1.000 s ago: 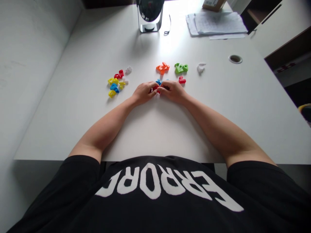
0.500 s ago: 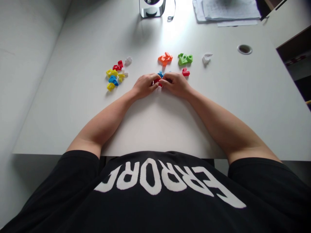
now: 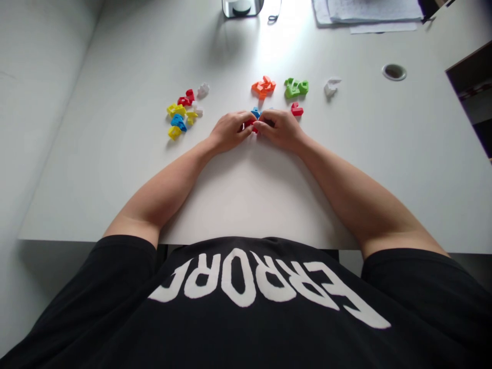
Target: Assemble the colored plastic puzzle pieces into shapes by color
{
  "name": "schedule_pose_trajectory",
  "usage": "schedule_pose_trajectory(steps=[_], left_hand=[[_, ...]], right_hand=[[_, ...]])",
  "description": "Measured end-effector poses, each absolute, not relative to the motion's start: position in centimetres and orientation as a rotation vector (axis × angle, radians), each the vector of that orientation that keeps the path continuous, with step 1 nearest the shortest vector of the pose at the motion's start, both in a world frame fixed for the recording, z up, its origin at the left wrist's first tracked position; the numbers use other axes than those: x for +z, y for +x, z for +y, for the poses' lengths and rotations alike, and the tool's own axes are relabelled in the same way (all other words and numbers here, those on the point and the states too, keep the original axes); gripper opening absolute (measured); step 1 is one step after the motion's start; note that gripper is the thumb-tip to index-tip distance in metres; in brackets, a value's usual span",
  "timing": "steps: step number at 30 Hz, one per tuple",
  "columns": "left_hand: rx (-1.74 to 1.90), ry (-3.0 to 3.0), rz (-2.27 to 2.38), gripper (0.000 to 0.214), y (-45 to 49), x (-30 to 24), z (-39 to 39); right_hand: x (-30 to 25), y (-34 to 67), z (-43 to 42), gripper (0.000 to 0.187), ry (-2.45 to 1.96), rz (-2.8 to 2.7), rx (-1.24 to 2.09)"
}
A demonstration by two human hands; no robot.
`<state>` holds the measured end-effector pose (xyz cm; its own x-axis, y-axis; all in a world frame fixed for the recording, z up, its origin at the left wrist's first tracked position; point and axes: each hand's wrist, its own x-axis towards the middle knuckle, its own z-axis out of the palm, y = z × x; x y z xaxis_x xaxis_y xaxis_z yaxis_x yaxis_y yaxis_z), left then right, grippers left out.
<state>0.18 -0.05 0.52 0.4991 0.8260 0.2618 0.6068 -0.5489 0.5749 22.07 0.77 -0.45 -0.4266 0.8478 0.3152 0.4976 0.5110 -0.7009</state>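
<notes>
At the middle of the white table, my left hand and my right hand meet at the fingertips. Both are closed around a small red plastic piece, mostly covered by the fingers. A blue piece shows just behind it; whether the two are joined I cannot tell. Beyond my hands lie orange pieces and green pieces. Another red piece rests just past my right hand.
Left of my hands are yellow pieces, blue pieces, red pieces and a whitish piece. A white piece lies to the right, near a round cable hole. Papers and a silver-black device stand at the back.
The view has shifted slightly, so the things on the table appear a little higher. Both hands stay together on the red piece, with only slight finger movement.
</notes>
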Motion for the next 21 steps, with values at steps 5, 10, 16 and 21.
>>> schedule_pose_trajectory(steps=[5, 10, 16, 21], left_hand=[[0.737, 2.323, 1.179, 0.024, 0.15, 0.44, -0.03], [0.748, 2.331, 1.174, 0.025, 0.07, 0.15, 0.13], [0.736, 2.341, 1.183, 0.023, 0.05, 0.03, 0.18], [0.728, 2.38, 1.185, 0.026, 0.05, -0.07, 0.2]], right_hand=[[-0.61, 22.07, 0.86, 0.054, -1.1, -2.09, 0.691], [-0.85, 22.04, 1.01, 0.052, -1.095, -2.085, 0.706], [-0.87, 21.98, 1.0, 0.052, -1.102, -2.081, 0.686], [-0.62, 21.94, 0.86, 0.051, -1.132, -2.068, 0.697]])
